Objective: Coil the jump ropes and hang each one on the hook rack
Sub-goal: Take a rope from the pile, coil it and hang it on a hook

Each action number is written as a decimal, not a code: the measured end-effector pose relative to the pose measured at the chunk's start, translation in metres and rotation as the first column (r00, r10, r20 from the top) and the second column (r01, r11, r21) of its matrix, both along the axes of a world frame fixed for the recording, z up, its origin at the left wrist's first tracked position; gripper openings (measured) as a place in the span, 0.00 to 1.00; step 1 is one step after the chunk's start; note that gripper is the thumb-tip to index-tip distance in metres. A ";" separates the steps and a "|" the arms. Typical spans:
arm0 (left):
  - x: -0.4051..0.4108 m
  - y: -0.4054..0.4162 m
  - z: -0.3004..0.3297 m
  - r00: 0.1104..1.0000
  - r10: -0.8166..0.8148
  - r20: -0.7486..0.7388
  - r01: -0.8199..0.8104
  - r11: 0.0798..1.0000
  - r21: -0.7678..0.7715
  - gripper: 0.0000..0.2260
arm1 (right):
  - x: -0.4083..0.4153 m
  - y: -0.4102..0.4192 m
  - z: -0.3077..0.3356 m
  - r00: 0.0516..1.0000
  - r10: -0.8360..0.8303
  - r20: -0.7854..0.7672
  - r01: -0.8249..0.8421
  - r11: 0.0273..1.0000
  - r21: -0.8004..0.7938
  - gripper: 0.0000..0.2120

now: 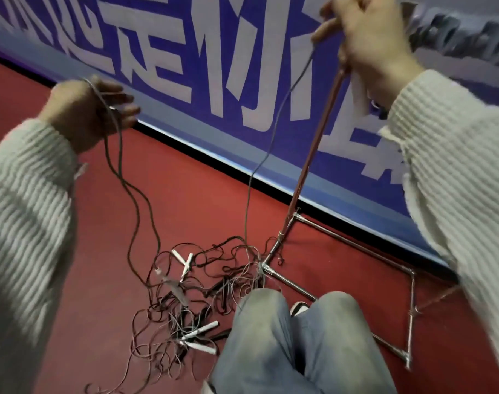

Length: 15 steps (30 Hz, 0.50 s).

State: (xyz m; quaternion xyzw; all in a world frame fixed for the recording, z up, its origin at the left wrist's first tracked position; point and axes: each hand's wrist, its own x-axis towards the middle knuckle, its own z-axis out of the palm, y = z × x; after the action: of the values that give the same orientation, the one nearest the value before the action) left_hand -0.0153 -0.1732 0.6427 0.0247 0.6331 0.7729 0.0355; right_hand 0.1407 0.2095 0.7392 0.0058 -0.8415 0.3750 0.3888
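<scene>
Head view: red floor (185, 189), blue banner (214, 66); both hands, left (89, 109) and right (367, 38), seemingly gripping rope (273, 132).

The right hand (367, 38) is cut off by the top edge, so its fingertips are not seen. Single ropes cannot be separated in the tangled pile (191, 297). The rack's base frame (356, 245) is partly hidden behind the knees (296, 336).
</scene>
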 end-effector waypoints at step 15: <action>0.107 0.090 -0.126 0.887 -0.383 0.258 0.448 0.850 -0.276 0.16 | -0.005 -0.033 -0.020 0.901 0.400 0.168 -0.298 0.853 -0.429 0.11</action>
State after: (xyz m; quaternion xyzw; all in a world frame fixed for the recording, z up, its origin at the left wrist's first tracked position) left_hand 0.0916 -0.0829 0.5171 0.0801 0.7256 0.6289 0.2674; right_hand 0.1359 0.1767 0.7190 0.0340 -0.7757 0.5985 0.1972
